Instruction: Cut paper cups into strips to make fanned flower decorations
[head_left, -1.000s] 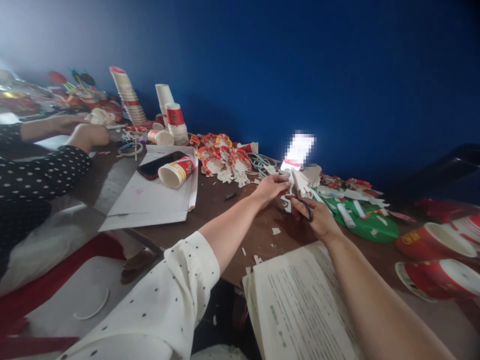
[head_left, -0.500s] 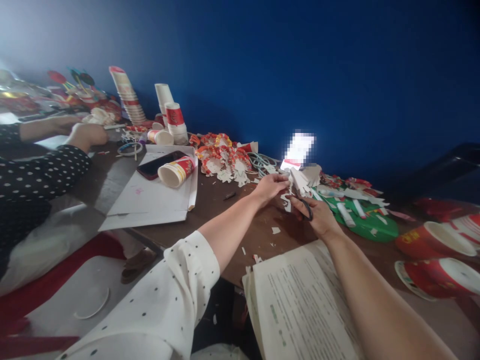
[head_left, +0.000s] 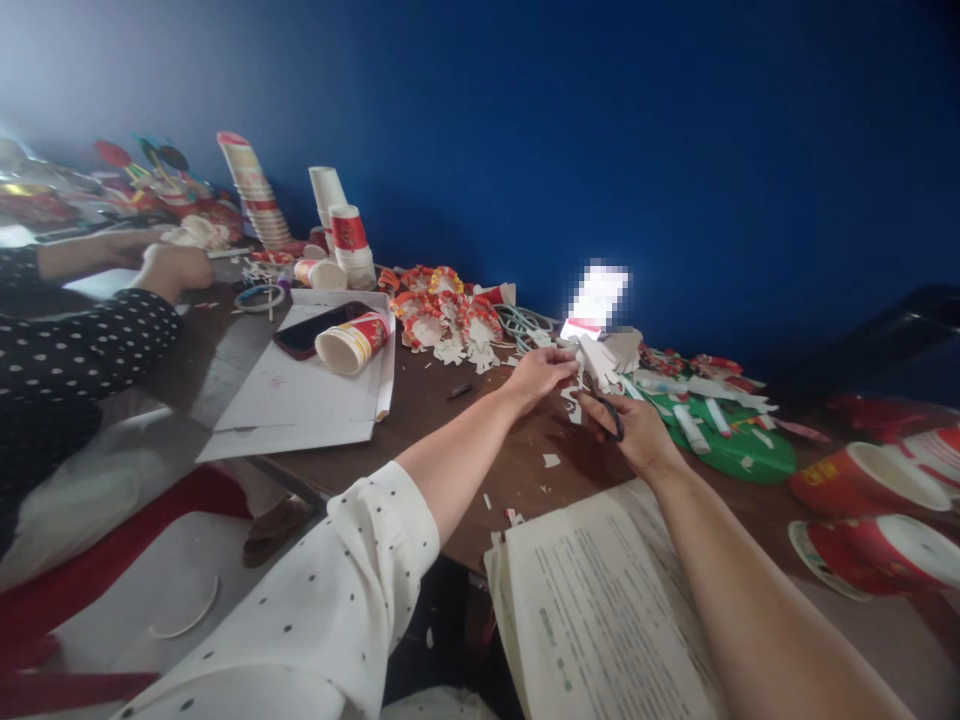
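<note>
My left hand (head_left: 541, 372) is closed, its fingers pinching a cut paper cup (head_left: 598, 362) whose white side is slit into strips. In my right hand (head_left: 636, 428) is a pair of scissors (head_left: 615, 418), with a dark handle loop around the fingers. The blades meet the cup's strips close to my left fingertips; whether they are apart cannot be made out. A curled white paper scrap (head_left: 571, 404) hangs or lies just below. Right behind the cup stands a bright, blurred-out screen (head_left: 598, 298).
Cut red-and-white cup pieces (head_left: 450, 315) lie left of my hands, a green plate (head_left: 750, 455) with scraps right. A printed booklet (head_left: 592, 600) lies in front. Further left are a white box lid (head_left: 300, 400), stacked cups (head_left: 259, 200) and a co-worker's hands (head_left: 176, 268).
My right hand and the scissors have shifted very slightly. Otherwise the cup, my left hand and the table look the same.
</note>
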